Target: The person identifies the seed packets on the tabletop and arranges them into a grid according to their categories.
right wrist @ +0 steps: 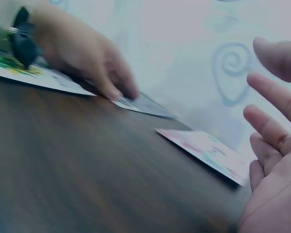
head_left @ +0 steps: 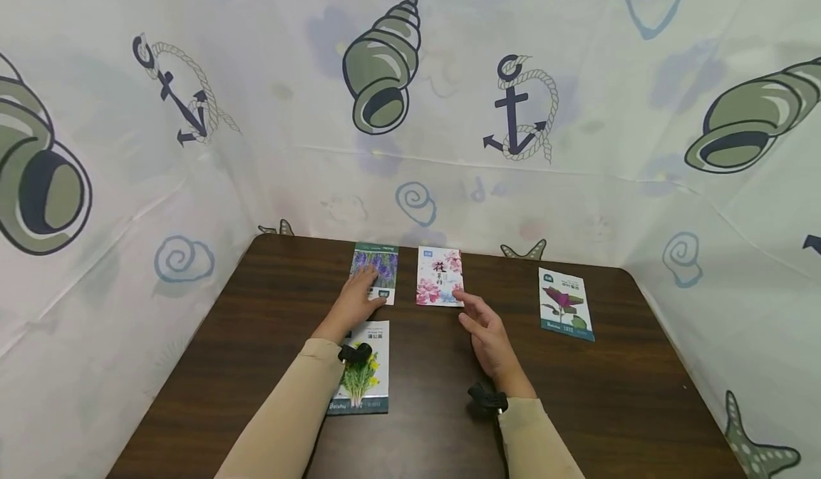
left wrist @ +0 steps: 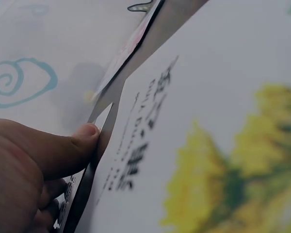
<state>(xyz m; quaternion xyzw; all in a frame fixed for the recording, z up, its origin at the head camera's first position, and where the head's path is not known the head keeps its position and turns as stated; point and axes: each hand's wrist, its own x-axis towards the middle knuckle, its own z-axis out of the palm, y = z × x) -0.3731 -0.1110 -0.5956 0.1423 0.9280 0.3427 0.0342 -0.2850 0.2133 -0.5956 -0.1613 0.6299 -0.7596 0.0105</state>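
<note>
My left hand lies over the lower left of a seed packet with purple flowers, its fingers resting on the packet and hiding part of it. In the left wrist view, the thumb of that hand is stretched out along the packet's edge. Under the left wrist lies a yellow-flower packet, partly covered by the sleeve. My right hand holds nothing, fingers loosely extended, fingertips right at the lower right corner of a pink-blossom packet. The right wrist view shows this hand with fingers spread apart.
A packet with a dark magenta flower lies alone toward the right of the dark wooden table. A pale curtain printed with shells and anchors stands around the table's back and sides.
</note>
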